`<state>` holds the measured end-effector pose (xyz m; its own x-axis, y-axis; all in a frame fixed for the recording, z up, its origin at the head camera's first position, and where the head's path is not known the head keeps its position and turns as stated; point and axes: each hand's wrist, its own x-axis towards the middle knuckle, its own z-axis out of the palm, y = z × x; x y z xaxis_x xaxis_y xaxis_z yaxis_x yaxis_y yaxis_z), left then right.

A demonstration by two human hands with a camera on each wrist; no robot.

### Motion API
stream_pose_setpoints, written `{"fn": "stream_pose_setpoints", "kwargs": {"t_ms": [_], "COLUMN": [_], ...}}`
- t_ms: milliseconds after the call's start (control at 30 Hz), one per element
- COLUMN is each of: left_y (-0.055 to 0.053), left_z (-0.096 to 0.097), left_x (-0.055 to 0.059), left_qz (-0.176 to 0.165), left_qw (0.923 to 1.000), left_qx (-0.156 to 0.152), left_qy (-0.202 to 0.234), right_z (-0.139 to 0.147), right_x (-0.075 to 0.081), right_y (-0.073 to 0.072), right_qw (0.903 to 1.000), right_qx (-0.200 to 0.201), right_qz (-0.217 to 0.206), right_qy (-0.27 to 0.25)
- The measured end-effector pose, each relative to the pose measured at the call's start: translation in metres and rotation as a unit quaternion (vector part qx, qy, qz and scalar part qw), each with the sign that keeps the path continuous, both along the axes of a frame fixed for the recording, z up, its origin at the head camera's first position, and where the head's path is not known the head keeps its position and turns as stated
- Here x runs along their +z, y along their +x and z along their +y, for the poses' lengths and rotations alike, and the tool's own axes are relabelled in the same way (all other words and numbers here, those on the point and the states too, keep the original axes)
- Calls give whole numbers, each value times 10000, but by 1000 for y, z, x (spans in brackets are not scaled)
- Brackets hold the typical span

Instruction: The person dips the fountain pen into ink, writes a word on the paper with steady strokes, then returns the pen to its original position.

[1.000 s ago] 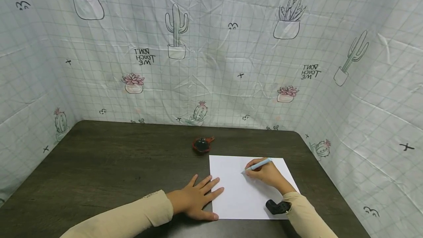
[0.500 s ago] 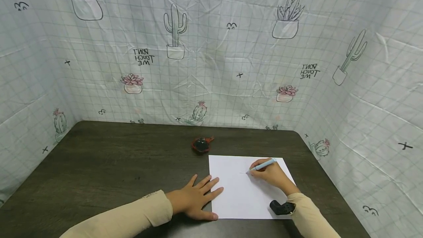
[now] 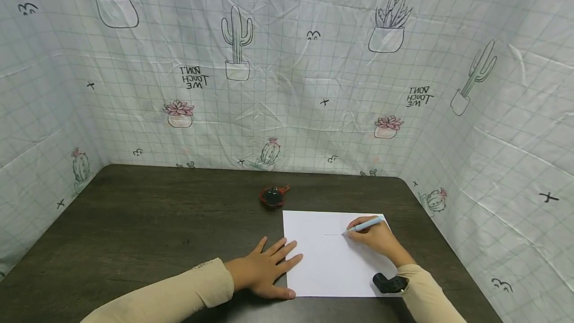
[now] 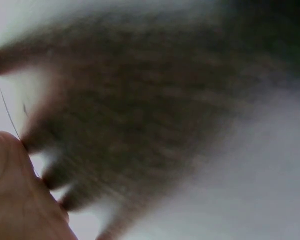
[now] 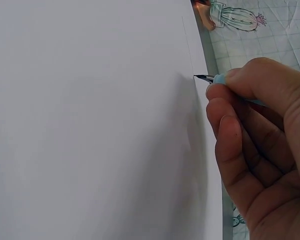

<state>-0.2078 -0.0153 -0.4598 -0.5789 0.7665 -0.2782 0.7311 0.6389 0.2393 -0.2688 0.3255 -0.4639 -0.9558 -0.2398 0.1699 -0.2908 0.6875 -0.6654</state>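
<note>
A white sheet of paper lies on the dark wooden table. My right hand pinches a light blue fountain pen between thumb and fingers, its barrel slanting up to the right. In the right wrist view the dark metal nib meets the paper, at the end of a thin straight line. That line runs left from the nib in the head view. Flat and spread, my left hand rests at the sheet's left edge, fingertips on the paper. The left wrist view is mostly blurred shadow.
Behind the sheet's upper left corner stands a small dark, glossy round item with a red rim and tail. A patterned cloth with cactus drawings hangs around the table's back and sides. A black device is strapped to the right wrist.
My right hand has slid to the right with the pen, and the thin line on the paper has grown longer behind the nib. The left hand has stayed in place.
</note>
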Motion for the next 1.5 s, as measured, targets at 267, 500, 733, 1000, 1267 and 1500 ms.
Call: {"fn": "stream_pose_setpoints", "kwargs": {"t_ms": [267,500,733,1000,1267,1500], "left_y": [0,-2,-1,-2,-11,-14], "left_z": [0,0,1,8,30,39], "left_x": [-2,-4,-1,2,4,7], "left_qz": [51,32,34,120,365,351], "left_qw": [10000,10000,10000,9996,9987,9988], "left_qx": [-36,-27,-19,182,326,254], "left_qy": [-55,34,35,193,173,212], "right_z": [9,10,9,10,9,9], "right_x": [-1,0,4,5,2,4], "right_y": [1,1,2,1,1,3], "right_qw": [10000,9999,9998,9998,9997,9998], "right_qx": [-40,-125,-136,-132,-42,-95], "right_qz": [-65,-86,-39,-135,-167,-116], "right_qy": [-9,45,102,115,143,154]}}
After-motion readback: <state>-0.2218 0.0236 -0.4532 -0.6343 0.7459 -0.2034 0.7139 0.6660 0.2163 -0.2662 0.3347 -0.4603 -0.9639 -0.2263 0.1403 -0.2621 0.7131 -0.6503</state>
